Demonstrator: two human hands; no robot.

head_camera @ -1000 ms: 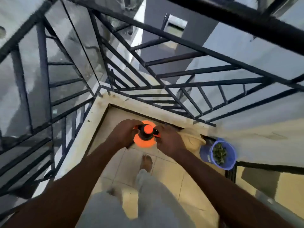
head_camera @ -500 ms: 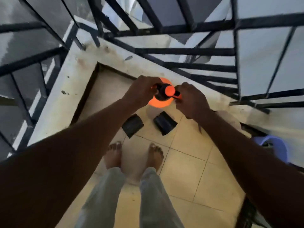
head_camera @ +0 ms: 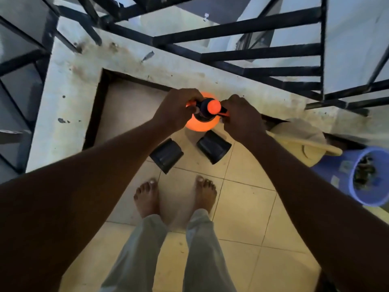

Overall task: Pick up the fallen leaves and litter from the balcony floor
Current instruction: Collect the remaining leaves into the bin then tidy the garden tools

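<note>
Two toppled black pots (head_camera: 167, 154) lie on the tiles (head_camera: 242, 218), likely light and rigid; take each by the rim. The left hand (head_camera: 176, 112) and right hand (head_camera: 240, 116) both clench the orange sprayer (head_camera: 200, 125) at its top. Farther out, one leaf (head_camera: 147, 56) lies on the ledge (head_camera: 69, 85), probably brittle; pinch gently.

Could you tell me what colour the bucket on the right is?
The bucket is periwinkle blue; head view.

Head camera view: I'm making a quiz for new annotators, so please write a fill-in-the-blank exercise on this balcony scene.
1. The left hand and the right hand both grip a sprayer bottle whose body is ____.
2. On the tiles in front of the bare feet lie ____ black pots, tipped on their sides.
3. The blue bucket stands on the person's ____ side.

Missing words: orange; two; right.
</note>
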